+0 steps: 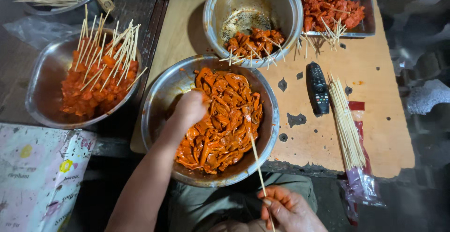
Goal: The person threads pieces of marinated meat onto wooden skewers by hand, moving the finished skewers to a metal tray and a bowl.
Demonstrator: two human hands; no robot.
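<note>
A worn wooden table (323, 143), pocked with dark spots and dimly lit, carries a street-food prep line seen from above. At its centre sits the large steel bowl (161, 96) heaped with strips of marinated meat (225, 119) in orange-red sauce. At nine o'clock a second steel bowl (40, 91) holds finished skewers (101, 65), their stick ends fanned upward; at twelve o'clock a smaller steel bowl (286, 11) has only a few coated pieces and sticks left in it, and at one o'clock a metal tray (368, 23) is piled with more red meat. A bundle of bare bamboo sticks (347, 124) lies at three o'clock across a plastic packet (358, 180), just beside a black remote control (317, 87). The left hand (190, 108) is sunk among the strips in the central bowl, fingers curled shut on the meat as far as can be told. The right hand (288, 208), at six o'clock over the lap, is pinched closed on a single bamboo stick (257, 159) whose tip points up toward the bowl's near rim. Judging by the scene, a good batch is already threaded, yet the full central bowl, the loaded tray and the thick bundle of unused sticks suggest much remains.
</note>
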